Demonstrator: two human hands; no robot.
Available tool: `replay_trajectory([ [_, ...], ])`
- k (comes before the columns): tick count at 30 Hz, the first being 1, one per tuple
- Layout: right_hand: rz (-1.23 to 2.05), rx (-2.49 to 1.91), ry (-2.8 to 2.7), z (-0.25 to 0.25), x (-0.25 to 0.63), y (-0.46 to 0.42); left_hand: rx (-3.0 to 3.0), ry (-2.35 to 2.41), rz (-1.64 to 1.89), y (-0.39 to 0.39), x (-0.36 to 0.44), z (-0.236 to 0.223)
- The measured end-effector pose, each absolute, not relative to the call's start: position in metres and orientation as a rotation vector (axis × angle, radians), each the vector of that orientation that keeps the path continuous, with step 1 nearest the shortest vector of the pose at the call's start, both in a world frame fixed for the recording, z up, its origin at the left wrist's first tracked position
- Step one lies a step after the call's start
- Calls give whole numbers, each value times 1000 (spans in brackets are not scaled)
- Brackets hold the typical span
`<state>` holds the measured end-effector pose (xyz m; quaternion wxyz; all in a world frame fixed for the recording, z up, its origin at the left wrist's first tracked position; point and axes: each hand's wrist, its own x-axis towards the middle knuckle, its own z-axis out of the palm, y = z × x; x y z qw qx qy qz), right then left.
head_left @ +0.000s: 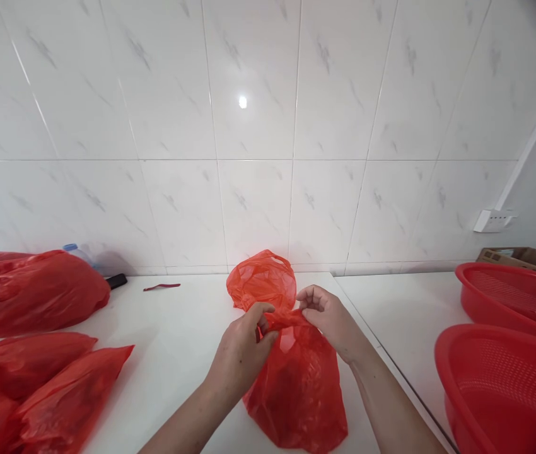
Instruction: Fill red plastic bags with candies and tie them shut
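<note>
A red plastic bag [299,384] lies on the white counter [178,340] in front of me, filled at its near end and gathered at the neck. My left hand [242,350] is closed around the twisted neck from the left. My right hand [327,315] pinches the same neck from the right, fingers curled. Beyond the hands the bag's loose top with its handle loops [262,279] puffs up toward the wall.
Several filled red bags [31,293] lie at the left, more of them [36,397] nearer. A red strip [161,287] and a dark object [116,280] rest by the wall. Two red perforated baskets [509,384] [518,296] and a cardboard box [526,257] stand at the right.
</note>
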<state>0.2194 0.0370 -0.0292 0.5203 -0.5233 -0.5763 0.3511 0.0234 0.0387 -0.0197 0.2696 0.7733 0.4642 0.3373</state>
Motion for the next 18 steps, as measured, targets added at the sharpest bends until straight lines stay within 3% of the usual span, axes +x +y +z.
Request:
replay_trajectory([
  [5,608,-1547,-1212,-80,247,67,2036,1050,527,16,1,-9],
  [10,800,-1517,-1148,-124,265,77,2013,874,188,6,-22,-4],
  [18,935,-1408,-921,-137,282,73,2180,956,661,21,4,-26],
])
